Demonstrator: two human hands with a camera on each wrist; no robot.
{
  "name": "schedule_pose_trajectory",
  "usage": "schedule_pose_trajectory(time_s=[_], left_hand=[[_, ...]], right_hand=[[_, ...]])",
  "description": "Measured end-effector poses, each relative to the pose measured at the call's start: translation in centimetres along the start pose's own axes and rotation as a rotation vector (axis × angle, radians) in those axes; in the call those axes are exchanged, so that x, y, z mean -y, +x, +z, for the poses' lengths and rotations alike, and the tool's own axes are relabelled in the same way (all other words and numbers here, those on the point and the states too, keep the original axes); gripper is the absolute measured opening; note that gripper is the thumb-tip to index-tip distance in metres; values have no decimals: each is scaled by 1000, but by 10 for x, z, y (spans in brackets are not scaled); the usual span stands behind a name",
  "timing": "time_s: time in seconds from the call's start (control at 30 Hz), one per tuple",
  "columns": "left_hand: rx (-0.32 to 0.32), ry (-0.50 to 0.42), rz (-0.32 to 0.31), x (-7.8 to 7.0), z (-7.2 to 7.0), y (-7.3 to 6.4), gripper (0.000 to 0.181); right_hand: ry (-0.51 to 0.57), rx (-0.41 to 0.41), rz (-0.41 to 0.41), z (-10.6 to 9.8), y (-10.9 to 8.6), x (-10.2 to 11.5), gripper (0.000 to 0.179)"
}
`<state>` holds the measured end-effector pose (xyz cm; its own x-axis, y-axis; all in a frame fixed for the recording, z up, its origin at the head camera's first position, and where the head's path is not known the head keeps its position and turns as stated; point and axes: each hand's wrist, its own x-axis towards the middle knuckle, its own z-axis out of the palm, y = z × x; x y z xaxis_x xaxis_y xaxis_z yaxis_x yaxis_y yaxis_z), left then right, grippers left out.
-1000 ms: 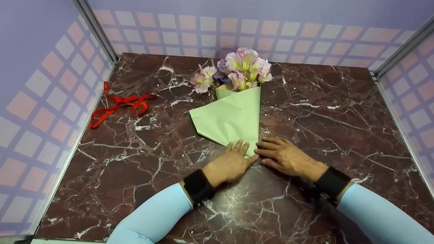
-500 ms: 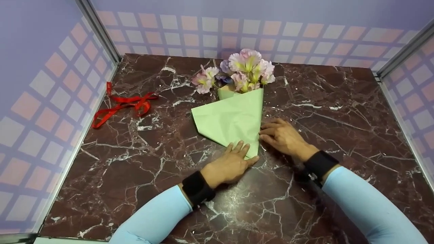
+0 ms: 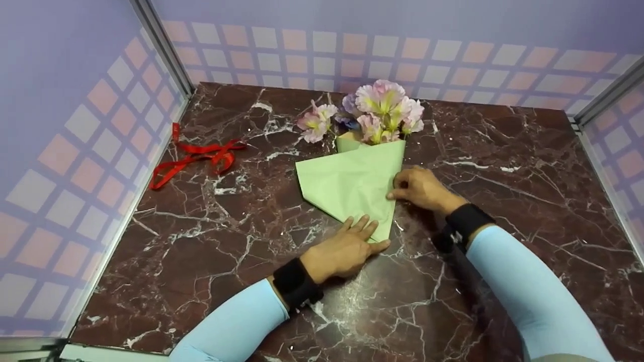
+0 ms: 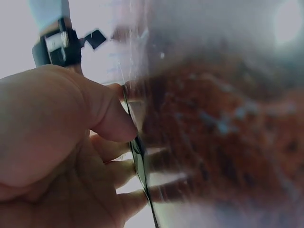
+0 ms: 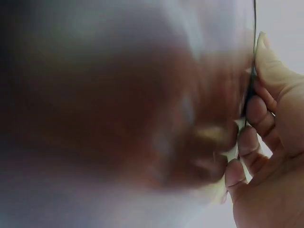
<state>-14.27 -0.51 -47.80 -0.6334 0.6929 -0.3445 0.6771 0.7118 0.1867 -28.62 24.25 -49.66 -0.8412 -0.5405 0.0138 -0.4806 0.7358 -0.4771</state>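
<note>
Light green wrapping paper (image 3: 347,176), folded into a cone around a bunch of pink, white and purple flowers (image 3: 380,108), lies on the table. Across its narrow lower end rests my left hand (image 3: 339,251), fingers extended on the paper and thumb stretched out at the tip. On the right edge, about halfway up, my right hand (image 3: 422,188) pinches the paper, thumb on top and the other fingers curled at the edge. The right wrist view shows those curled fingers (image 5: 249,137) close up. One pink flower (image 3: 317,123) leans out at the upper left.
A loosely looped red ribbon (image 3: 198,158) lies on the left of the dark marbled table (image 3: 503,221). Checkered purple panels (image 3: 302,50) stand along the back and both sides.
My right hand has moved from the paper's lower tip up along its right edge and now pinches it there. My left hand stays at the lower end. The head view has shifted slightly.
</note>
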Motion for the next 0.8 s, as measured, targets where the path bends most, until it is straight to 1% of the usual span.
schedule_pose_trajectory(time_s=[0.13,0.23,0.3,0.37,0.5,0.57,0.67,0.8], left_hand=[[16,-6,-2,-3,2,2,68],[11,-3,5,-3,4,3,70],[7,6,5,-1,4,2,72],[3,10,5,2,4,1,74],[-3,11,15,6,3,-3,75],[-7,8,19,8,2,-5,75],[-8,1,18,9,1,-6,74],[-3,-15,25,9,2,-6,75]], right_hand=[[-2,-68,158,-12,10,-25,29],[-40,-110,215,-14,12,-34,28],[-58,-122,215,-12,12,-32,26],[-66,-116,188,-7,11,-24,24],[-46,-73,123,3,6,-3,22],[-23,-49,111,5,5,3,21],[2,-45,124,1,11,2,20],[39,-44,181,-12,24,-14,20]])
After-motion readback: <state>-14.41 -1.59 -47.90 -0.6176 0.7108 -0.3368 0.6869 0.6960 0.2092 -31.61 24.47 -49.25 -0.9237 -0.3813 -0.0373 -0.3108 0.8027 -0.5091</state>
